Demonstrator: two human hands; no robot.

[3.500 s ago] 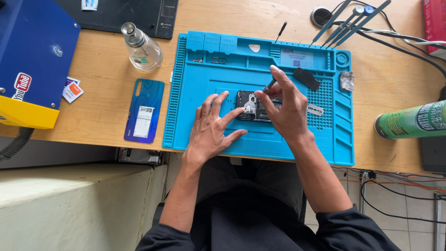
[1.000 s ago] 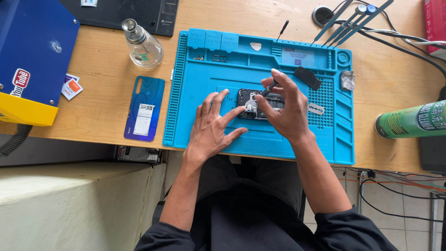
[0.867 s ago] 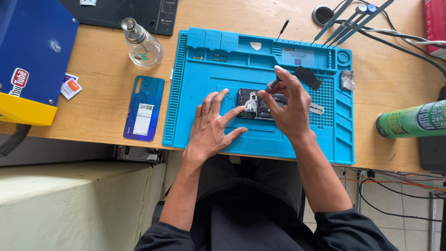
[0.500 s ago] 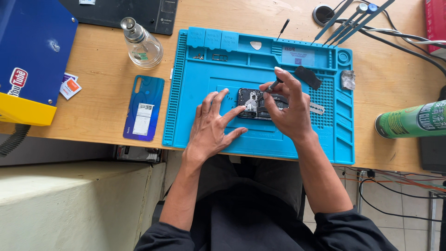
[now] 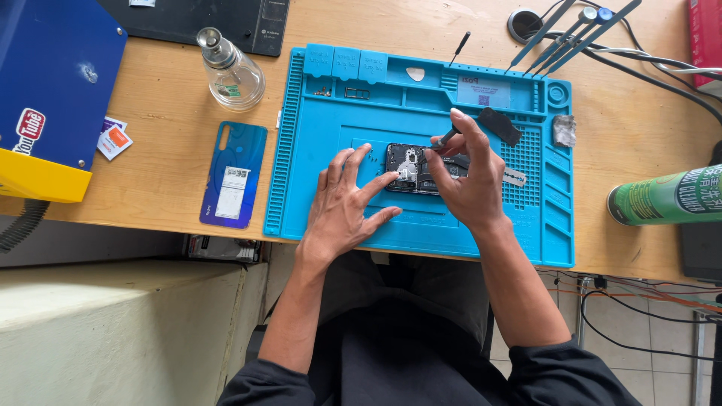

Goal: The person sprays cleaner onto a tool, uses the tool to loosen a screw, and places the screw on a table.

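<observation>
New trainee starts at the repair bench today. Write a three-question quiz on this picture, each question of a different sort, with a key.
1. True or false: the left hand lies flat with spread fingers on the blue mat, fingertips at the opened phone.
2. What does the right hand hold? A) a thin dark tool B) a razor blade C) a green can
3. Fill in: the blue back cover lies on the wooden desk, to the ____ of the mat as pictured.

Key: 1 true; 2 A; 3 left.
</observation>
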